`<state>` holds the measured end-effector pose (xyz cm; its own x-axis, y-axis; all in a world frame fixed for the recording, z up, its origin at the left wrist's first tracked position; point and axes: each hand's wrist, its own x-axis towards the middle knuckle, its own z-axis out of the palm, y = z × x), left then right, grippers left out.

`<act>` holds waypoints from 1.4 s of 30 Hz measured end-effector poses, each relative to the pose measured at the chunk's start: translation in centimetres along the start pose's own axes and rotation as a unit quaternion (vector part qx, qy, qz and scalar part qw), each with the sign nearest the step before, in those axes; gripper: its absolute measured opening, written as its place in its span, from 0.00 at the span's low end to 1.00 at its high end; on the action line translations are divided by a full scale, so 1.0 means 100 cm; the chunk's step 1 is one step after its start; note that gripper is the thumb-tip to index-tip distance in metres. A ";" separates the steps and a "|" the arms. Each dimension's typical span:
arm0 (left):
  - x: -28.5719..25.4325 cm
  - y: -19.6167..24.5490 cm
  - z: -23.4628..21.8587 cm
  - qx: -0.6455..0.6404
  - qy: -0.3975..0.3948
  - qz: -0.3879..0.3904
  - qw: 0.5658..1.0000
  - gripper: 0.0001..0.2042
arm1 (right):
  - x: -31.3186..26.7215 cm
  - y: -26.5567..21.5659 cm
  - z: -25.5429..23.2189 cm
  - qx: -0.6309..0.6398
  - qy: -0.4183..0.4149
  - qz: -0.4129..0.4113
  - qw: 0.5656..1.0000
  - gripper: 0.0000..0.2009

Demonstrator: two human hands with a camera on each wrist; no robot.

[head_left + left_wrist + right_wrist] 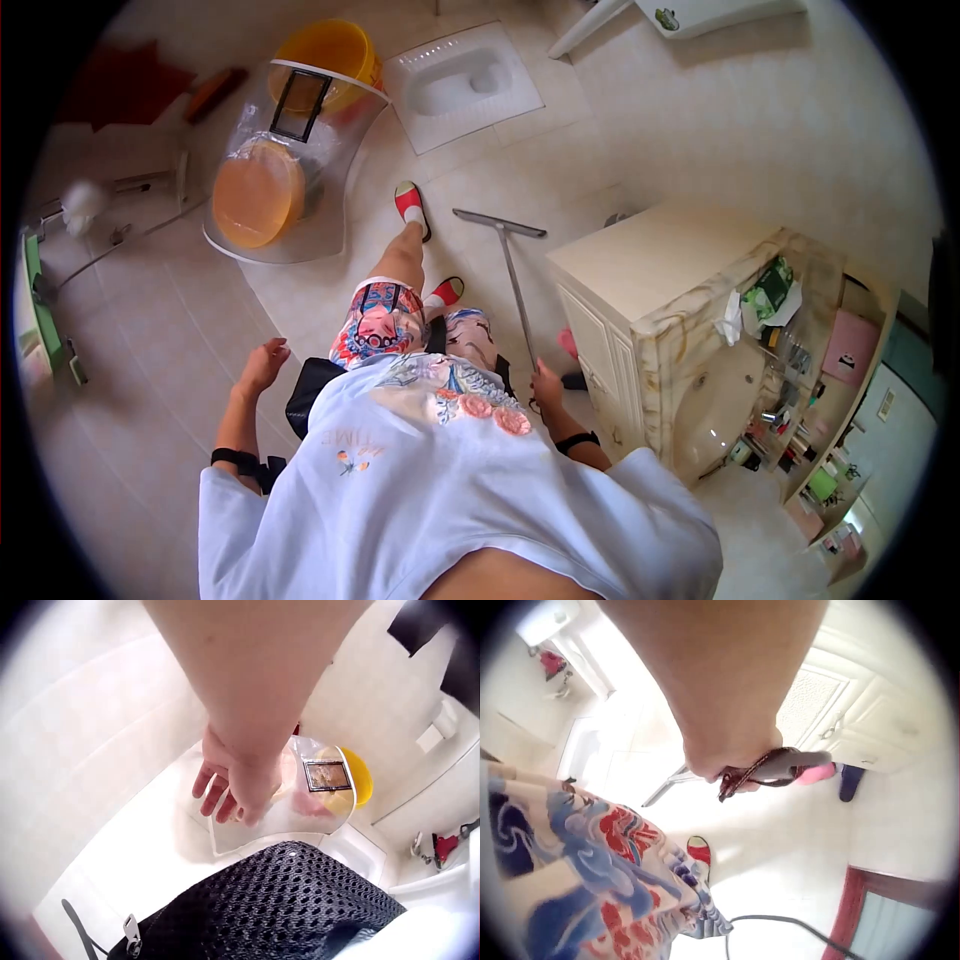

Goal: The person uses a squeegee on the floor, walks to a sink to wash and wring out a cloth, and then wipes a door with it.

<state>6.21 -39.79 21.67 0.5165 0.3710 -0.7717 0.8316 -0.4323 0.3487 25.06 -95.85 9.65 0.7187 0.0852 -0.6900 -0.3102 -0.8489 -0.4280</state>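
Observation:
My right hand (547, 388) grips the handle of a long floor squeegee (515, 275), whose wide grey head rests on the tiled floor ahead. In the right wrist view the hand (731, 769) is curled round the handle end (799, 760), where a dark cord loop hangs. My left hand (264, 366) hangs at my side with relaxed fingers, holding nothing. In the left wrist view that hand (238, 780) appears above the floor, in front of the clear plastic cover (277, 825).
A squat toilet (520, 95) is set in the floor ahead. Left of it stand a yellow bucket (375, 72) and an orange basin (258, 195) by the clear cover. A cream cabinet (600, 355) with a marble-edged sink (715, 400) stands at the right.

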 end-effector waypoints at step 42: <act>0.100 0.250 -0.123 -0.004 0.043 -0.054 0.998 0.14 | 0.386 -0.256 -0.431 -0.658 -0.118 -0.052 0.742 0.11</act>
<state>34.71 -36.81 29.17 0.4384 0.4851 -0.7566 0.8852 -0.3791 0.2698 87.56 -93.31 19.07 0.5192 0.1434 -0.8426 0.7268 -0.5928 0.3469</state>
